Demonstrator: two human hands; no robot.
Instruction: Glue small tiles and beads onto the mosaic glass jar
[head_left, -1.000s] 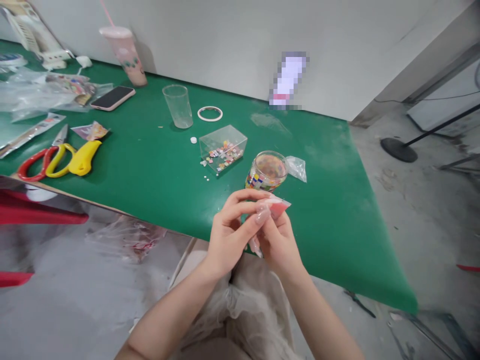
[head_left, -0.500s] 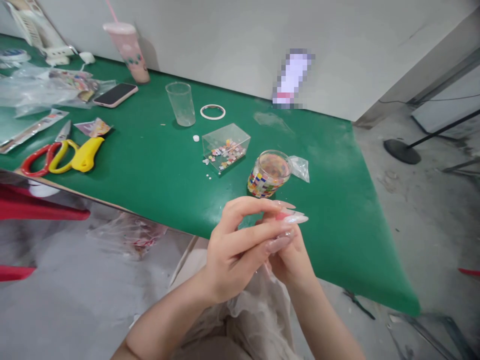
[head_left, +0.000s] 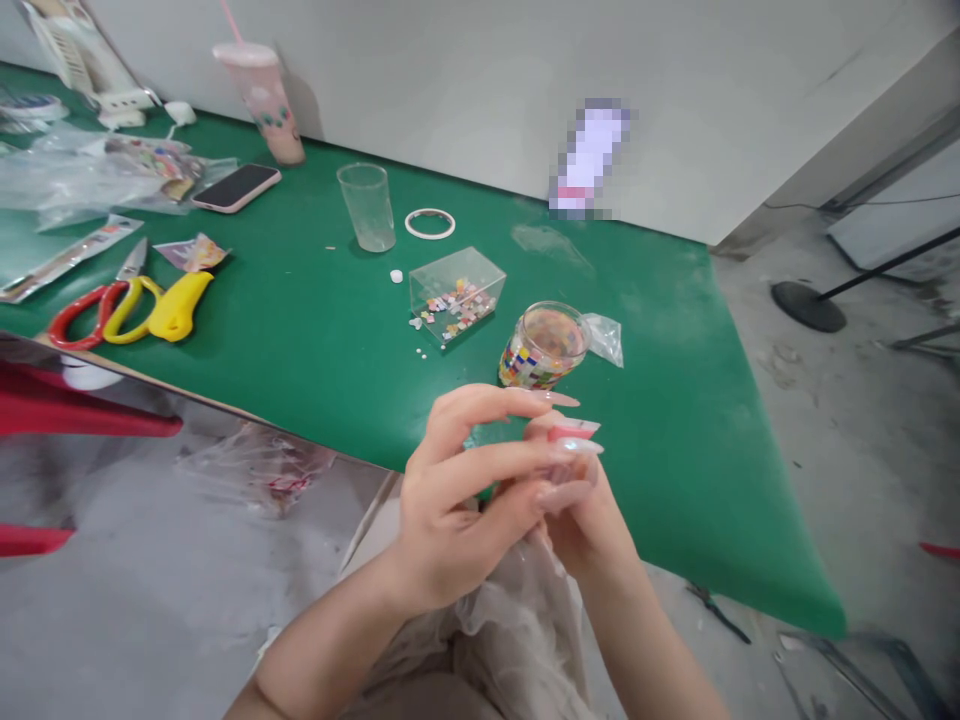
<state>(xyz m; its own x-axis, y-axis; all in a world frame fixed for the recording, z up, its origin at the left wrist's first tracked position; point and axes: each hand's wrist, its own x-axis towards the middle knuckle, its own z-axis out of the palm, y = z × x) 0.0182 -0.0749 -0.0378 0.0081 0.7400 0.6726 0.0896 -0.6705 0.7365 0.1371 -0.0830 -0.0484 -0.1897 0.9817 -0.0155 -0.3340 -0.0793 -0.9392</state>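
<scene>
My left hand (head_left: 454,510) curves over my right hand (head_left: 581,500), their fingers meeting above my lap at the table's near edge. On the left hand the index finger arches apart, while the other long-nailed fingertips press against the right fingers. The right hand is closed, largely covered by the left. A pinkish-red patch shows at the right fingertips; whether it is a nail or a small held thing I cannot tell. Just beyond the hands stands a glass jar (head_left: 544,345) covered in coloured mosaic tiles. Behind it to the left sits a clear box (head_left: 457,295) of small coloured pieces.
On the green table (head_left: 337,340) are a clear cup (head_left: 367,208), a white ring (head_left: 430,223), a small plastic bag (head_left: 604,340), scissors (head_left: 112,300), a phone (head_left: 236,188) and a pink tumbler (head_left: 262,100). A blurred-out screen (head_left: 592,155) leans against the wall.
The left fingers have spread a little and shifted left over the right hand, showing more of the pinkish-red patch. The table things keep their places; the view has shifted slightly.
</scene>
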